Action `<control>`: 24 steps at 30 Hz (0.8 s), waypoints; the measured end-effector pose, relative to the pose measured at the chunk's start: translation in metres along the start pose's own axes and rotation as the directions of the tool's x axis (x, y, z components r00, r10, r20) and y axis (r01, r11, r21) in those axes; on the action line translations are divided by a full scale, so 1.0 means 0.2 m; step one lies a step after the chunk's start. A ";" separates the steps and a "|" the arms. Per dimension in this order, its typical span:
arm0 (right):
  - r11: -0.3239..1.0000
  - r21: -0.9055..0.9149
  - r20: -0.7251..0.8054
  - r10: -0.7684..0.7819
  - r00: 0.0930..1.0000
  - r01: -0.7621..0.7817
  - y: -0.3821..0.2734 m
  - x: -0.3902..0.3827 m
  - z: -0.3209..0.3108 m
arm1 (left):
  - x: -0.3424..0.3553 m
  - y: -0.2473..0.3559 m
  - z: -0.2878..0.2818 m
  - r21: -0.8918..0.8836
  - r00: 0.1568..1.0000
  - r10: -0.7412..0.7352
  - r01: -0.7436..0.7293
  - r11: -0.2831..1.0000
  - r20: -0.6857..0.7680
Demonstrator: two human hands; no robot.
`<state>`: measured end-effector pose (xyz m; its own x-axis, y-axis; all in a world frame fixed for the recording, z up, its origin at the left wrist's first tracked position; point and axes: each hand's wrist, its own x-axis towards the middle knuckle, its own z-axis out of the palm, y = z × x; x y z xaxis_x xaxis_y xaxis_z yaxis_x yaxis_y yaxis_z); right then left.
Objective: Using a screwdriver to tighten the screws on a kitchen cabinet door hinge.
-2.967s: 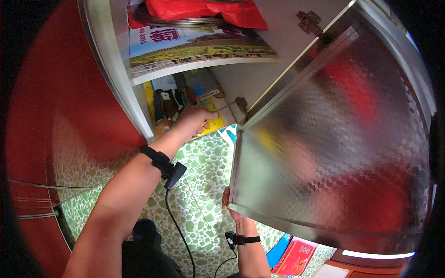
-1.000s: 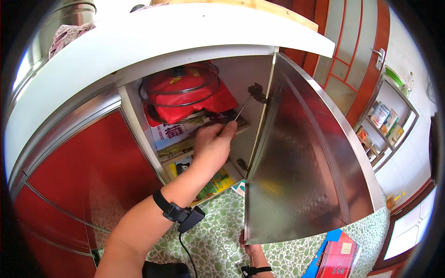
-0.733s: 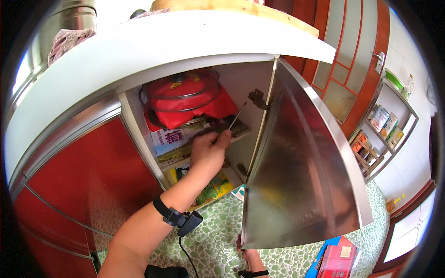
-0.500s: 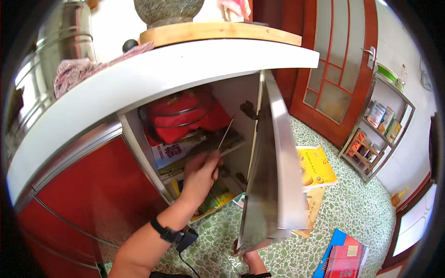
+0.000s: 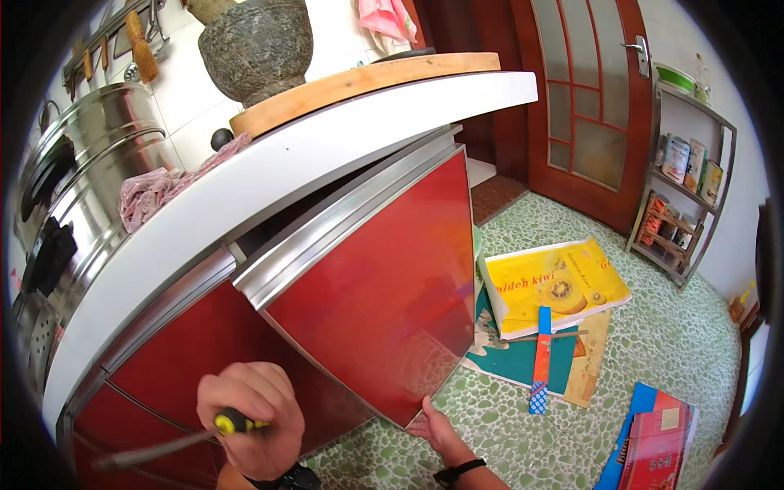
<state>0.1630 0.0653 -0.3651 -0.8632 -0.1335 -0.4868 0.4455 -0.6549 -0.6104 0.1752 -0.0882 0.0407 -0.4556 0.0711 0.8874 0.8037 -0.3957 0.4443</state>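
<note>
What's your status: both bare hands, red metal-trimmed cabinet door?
Left hand gripping yellow-and-black-handled screwdriver. Right hand touching door, lower corner. Door ajar. Yellow fruit-printed box to its right.

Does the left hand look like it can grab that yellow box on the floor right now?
Probably not: the left hand holds a screwdriver, and the red cupboard door, with the right hand at its bottom corner, stands between that hand and the yellow box.

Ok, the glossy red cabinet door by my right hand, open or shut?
Ajar: the glossy red cabinet door stands out at an angle, with a dark gap behind its top edge; your right hand touches its lower corner.
</note>
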 end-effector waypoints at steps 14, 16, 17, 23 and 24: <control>0.992 0.077 -0.140 -0.092 0.986 0.103 0.06 0.24 0.18 | -0.01 -0.13 -0.14 -0.144 0.987 -0.152 0.143 0.979 -0.051; 0.989 0.085 -0.132 -0.110 0.985 0.122 0.03 0.22 0.22 | -0.02 -0.15 -0.16 -0.152 0.984 -0.168 0.157 0.976 -0.061; 0.986 0.114 -0.095 -0.111 0.989 0.121 0.04 0.24 0.20 | -0.02 -0.16 -0.16 -0.159 0.982 -0.181 0.169 0.973 -0.059; 0.971 0.212 -0.008 -0.111 0.994 0.110 0.01 0.25 0.17 | -0.03 -0.19 -0.18 -0.175 0.977 -0.204 0.189 0.966 -0.066; 0.965 0.236 0.019 -0.118 0.993 0.110 0.00 0.23 0.18 | -0.03 -0.20 -0.17 -0.172 0.977 -0.203 0.189 0.967 -0.067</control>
<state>0.1138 0.0328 -0.3653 -0.9142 -0.0693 -0.3992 0.2787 -0.8228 -0.4954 0.1321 -0.1042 0.0138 -0.6342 0.0882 0.7681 0.6249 -0.5266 0.5764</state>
